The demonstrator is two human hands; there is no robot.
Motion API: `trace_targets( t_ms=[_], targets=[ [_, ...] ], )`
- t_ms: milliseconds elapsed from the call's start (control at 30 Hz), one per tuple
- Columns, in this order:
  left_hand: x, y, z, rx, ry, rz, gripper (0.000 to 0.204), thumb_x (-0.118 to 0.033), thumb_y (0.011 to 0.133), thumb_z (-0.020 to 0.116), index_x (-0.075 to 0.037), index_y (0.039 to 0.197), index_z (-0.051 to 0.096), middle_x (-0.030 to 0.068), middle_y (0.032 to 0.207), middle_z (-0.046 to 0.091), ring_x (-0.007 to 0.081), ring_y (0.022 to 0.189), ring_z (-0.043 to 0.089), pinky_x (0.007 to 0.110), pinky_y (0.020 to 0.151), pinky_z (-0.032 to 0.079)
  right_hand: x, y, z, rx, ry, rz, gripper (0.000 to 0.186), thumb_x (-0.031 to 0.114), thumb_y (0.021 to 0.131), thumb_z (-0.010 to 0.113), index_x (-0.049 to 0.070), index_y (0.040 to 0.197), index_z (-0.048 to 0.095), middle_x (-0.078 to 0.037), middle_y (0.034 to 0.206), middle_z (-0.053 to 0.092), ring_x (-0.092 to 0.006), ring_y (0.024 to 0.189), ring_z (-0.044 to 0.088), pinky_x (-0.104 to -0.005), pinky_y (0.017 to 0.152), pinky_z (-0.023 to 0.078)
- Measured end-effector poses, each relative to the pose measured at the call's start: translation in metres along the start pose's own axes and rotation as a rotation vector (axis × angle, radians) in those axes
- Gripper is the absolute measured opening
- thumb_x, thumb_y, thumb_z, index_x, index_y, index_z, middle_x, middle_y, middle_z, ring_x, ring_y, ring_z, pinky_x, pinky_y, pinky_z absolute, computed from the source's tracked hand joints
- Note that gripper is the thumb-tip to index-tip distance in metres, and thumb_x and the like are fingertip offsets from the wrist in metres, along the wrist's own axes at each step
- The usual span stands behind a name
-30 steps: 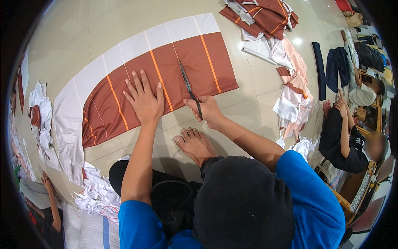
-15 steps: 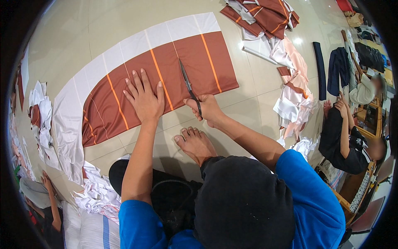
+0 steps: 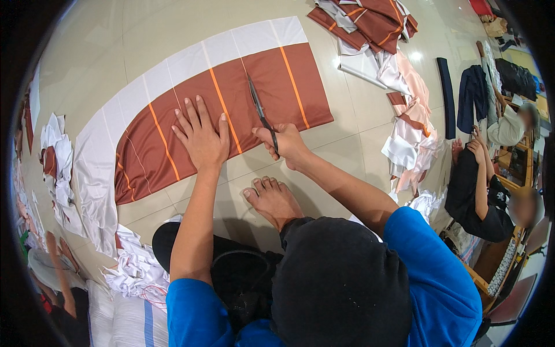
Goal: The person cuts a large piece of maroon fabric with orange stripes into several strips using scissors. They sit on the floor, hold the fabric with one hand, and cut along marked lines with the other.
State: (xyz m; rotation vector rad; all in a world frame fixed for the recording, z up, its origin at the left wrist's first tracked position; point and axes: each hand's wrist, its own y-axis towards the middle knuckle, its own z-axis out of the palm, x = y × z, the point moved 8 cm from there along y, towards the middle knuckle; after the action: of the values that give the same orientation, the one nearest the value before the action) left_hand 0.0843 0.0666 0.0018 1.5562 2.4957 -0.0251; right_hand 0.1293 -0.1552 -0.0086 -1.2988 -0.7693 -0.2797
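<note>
A brown fabric piece [image 3: 272,75] with orange stripes and a white border lies spread over the tiled floor in front of me. My left hand [image 3: 200,139] rests flat on it, fingers spread, between two orange stripes. In my right hand [image 3: 285,144] is a pair of dark scissors [image 3: 257,104], gripped by the handles near the fabric's near edge. Their blades point away from me over the brown cloth, close together. The tips lie along a thin pale line that runs up through the white border. My bare foot [image 3: 272,200] stands just short of the cloth.
A heap of brown and white fabric [image 3: 370,29] lies at the far right, with pale scraps [image 3: 410,139] trailing nearer. More white scraps [image 3: 55,173] lie at left. Stuffed white sacks [image 3: 124,318] stand lower left. Co-workers sit at right [image 3: 480,196] and lower left [image 3: 63,289].
My right hand and the scissors have shifted slightly away from me, with the tips a little farther up the pale line. My left hand has stayed in place.
</note>
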Motion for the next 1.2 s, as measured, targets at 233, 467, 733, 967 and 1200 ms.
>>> trace_targets(
  t_ms=[233,467,733,967,1200],
  targets=[
    [-0.001,0.001,0.000,0.009,-0.006,-0.006,0.081,-0.059,0.116,0.044,-0.013,0.181,0.027,0.0187,0.187,0.023,0.0503,0.171,0.018,0.070,0.136,0.013,-0.001,0.000,0.001,0.010,0.021,0.008,0.042,0.037,0.090,0.092,0.005,0.083,0.066,-0.003,0.067,0.060,-0.0114,0.051,0.054,-0.0307,0.043,0.040],
    [-0.001,0.001,-0.001,0.012,-0.008,-0.008,0.081,-0.059,0.116,0.044,-0.013,0.181,0.026,0.0186,0.187,0.023,0.0501,0.171,0.017,0.070,0.136,0.012,0.001,-0.002,0.001,0.010,0.008,0.020,0.040,0.036,0.091,0.091,0.003,0.088,0.069,-0.003,0.069,0.060,-0.0111,0.052,0.055,-0.0305,0.043,0.040],
    [0.001,0.001,0.001,0.027,-0.009,-0.012,0.082,-0.058,0.115,0.045,-0.013,0.181,0.027,0.0179,0.188,0.021,0.0502,0.171,0.015,0.070,0.136,0.010,-0.002,0.001,0.002,0.007,0.022,0.017,0.038,0.032,0.091,0.090,0.003,0.086,0.067,-0.004,0.068,0.060,-0.0111,0.050,0.054,-0.0304,0.043,0.039],
    [-0.001,0.001,0.000,0.019,0.005,-0.006,0.082,-0.059,0.116,0.043,-0.012,0.181,0.026,0.0189,0.187,0.023,0.0500,0.171,0.017,0.069,0.136,0.012,-0.002,0.002,-0.001,-0.009,0.001,-0.001,0.040,0.032,0.090,0.091,0.002,0.084,0.066,-0.004,0.067,0.061,-0.0114,0.049,0.053,-0.0307,0.042,0.039],
    [0.000,0.001,0.000,0.013,-0.001,-0.006,0.082,-0.059,0.116,0.043,-0.013,0.181,0.026,0.0188,0.187,0.023,0.0498,0.171,0.018,0.070,0.136,0.013,0.011,0.011,0.002,0.014,0.011,0.000,0.042,0.033,0.089,0.092,0.001,0.083,0.067,-0.005,0.067,0.061,-0.0115,0.048,0.054,-0.0305,0.042,0.039]
  ],
)
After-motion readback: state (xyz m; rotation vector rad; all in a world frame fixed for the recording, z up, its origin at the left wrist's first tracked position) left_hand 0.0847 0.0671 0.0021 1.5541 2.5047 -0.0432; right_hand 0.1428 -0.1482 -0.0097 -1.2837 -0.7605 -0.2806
